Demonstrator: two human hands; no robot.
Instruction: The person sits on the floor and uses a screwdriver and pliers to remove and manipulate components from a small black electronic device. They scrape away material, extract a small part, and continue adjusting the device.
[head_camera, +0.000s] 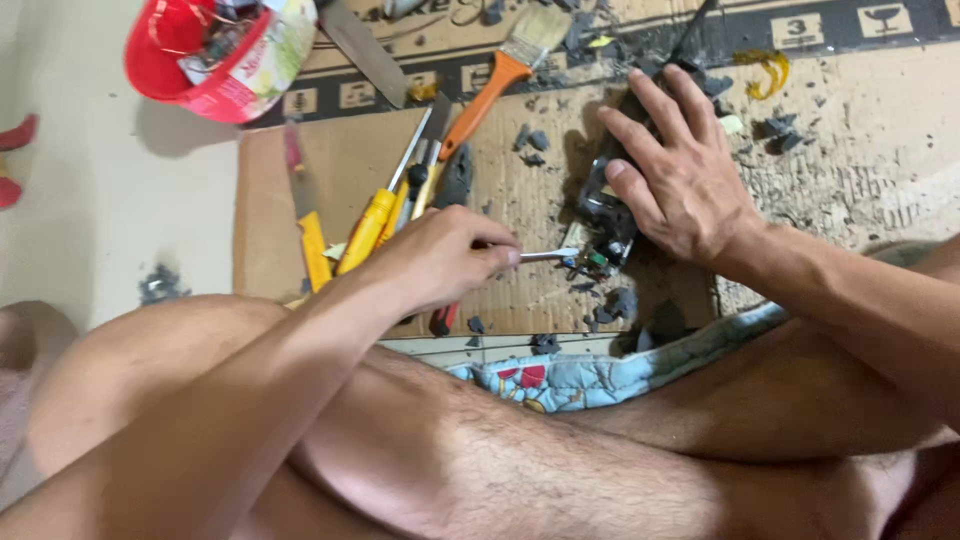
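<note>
My left hand (440, 262) is closed around a tool whose thin metal shaft (548, 255) points right, its tip at the lower end of a black device (600, 215). That device lies on a sheet of cardboard (340, 160). My right hand (680, 170) lies flat on top of the device with its fingers spread, pressing it down and hiding most of it. The two hands are a short way apart, joined only by the metal shaft.
Yellow-handled screwdrivers (370, 228), a blade and an orange-handled paintbrush (495, 80) lie left of the device. Grey crumbs and debris (535, 140) litter the cardboard. A red bucket (215, 50) stands at the top left. My bare legs and a patterned cloth (590, 375) fill the foreground.
</note>
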